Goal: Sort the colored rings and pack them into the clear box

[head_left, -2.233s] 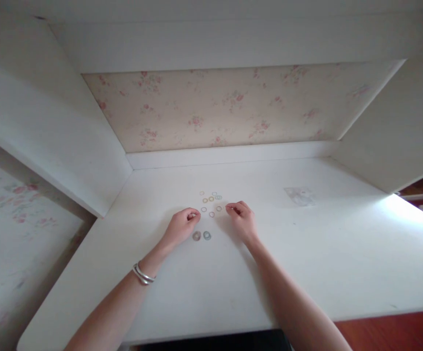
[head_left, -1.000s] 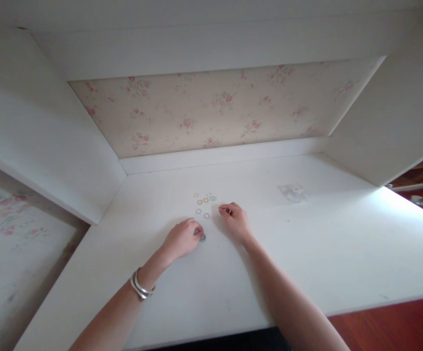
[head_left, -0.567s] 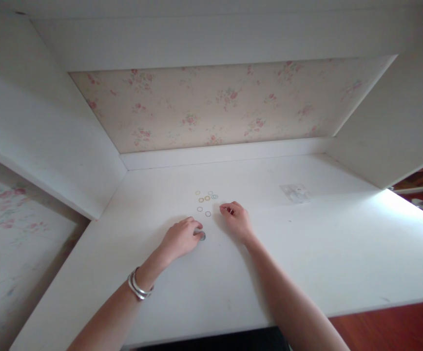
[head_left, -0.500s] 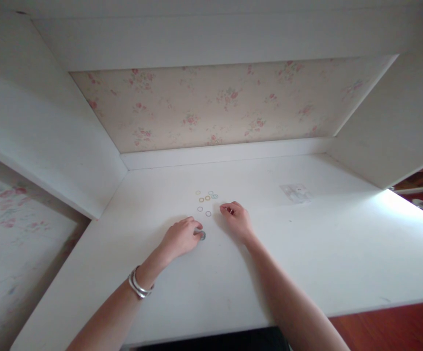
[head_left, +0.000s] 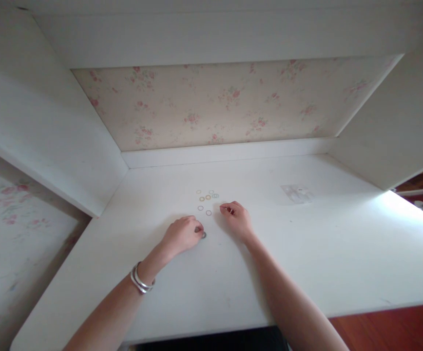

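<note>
My left hand (head_left: pixel 184 233) rests on the white table with thumb and forefinger closed at a small dark grey ring (head_left: pixel 204 235), partly hidden by the fingertips. Several thin rings lie just beyond: a reddish ring (head_left: pixel 208 213), a grey ring (head_left: pixel 200 208), two golden rings, one of them a thicker golden ring (head_left: pixel 207 197), and pale greenish rings (head_left: pixel 215 196) that overlap. To their right, my right hand (head_left: pixel 237 220) sits on the table, fingers curled and tips together. Whatever is between those fingers is too small to make out.
A clear plastic bag (head_left: pixel 297 193) lies flat on the white table (head_left: pixel 182 307) at the right. White side panels and a low back ledge (head_left: pixel 226 152) enclose the table, with floral wallpaper behind. A silver bangle (head_left: pixel 141 279) circles my left wrist.
My left thumb and forefinger have closed together at the dark ring, where a gap showed between them before. My right hand stays in place.
</note>
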A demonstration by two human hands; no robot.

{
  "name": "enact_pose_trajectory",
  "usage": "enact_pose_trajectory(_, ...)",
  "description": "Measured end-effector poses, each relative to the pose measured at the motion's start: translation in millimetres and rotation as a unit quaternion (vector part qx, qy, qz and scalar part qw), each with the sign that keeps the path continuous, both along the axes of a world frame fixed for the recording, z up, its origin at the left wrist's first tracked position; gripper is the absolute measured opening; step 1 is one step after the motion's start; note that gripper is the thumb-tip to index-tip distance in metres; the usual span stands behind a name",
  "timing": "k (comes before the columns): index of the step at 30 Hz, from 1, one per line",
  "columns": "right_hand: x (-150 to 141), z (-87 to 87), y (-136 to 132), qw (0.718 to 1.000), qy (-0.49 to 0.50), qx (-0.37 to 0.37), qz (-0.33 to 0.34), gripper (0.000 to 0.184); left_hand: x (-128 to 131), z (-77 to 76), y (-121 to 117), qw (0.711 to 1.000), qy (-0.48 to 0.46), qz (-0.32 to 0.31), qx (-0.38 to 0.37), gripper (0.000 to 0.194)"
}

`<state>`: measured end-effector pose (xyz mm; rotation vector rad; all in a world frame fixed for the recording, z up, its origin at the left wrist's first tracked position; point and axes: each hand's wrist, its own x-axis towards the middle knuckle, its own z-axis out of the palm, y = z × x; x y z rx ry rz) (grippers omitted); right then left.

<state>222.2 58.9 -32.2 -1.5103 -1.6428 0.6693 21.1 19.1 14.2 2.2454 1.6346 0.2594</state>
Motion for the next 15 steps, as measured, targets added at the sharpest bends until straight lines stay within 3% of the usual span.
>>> enact_pose_trajectory(6,0.4,-1.2,-1.0,1.000,-0.029,0.005,0.006,0.022,-27.3,2.1,2.7,0.995,-0.090,0.045,0.026,0.025)
enact_pose_trajectory(12,-8.4,1.6,-10.6,0.987,-0.136,0.035,0.084,0.022,-61.1,-17.9,1.5,0.968,-0.198,0.154,-0.014,0.033)
enact_pose_trajectory(15,-13.1,4.6,-15.3,0.969,-0.206,0.059,0.120,0.025,-65.7,-24.0,0.6,0.957,-0.233,0.170,-0.028,0.035)
